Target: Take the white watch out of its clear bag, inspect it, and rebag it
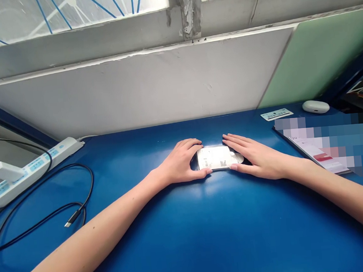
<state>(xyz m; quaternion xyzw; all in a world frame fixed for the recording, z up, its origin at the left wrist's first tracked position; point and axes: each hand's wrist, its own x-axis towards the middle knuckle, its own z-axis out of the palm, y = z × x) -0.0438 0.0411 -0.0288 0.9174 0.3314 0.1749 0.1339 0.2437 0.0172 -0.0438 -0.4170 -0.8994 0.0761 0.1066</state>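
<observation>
A flat, phone-like thing (216, 157) with a bright white face, small dark print and a dark edge lies lengthwise on the blue table (189, 236). My left hand (185, 161) is at its left end, thumb along the near edge and fingers bent round the far corner. From the other side, my right hand (252, 155) takes its right end, with the thumb at the near edge and the fingers fairly straight at the far one. A rounded whitish part (239, 156) shows at that end, partly covered by the right hand.
On the left are a white power strip (36, 168) with a plugged-in charger (10, 171) and a looped black cable (92, 180). To the right lie a card (277, 114), a white earbud case (316, 107) and a partly blurred tablet-like thing (314, 146). A wall (140, 93) stands behind.
</observation>
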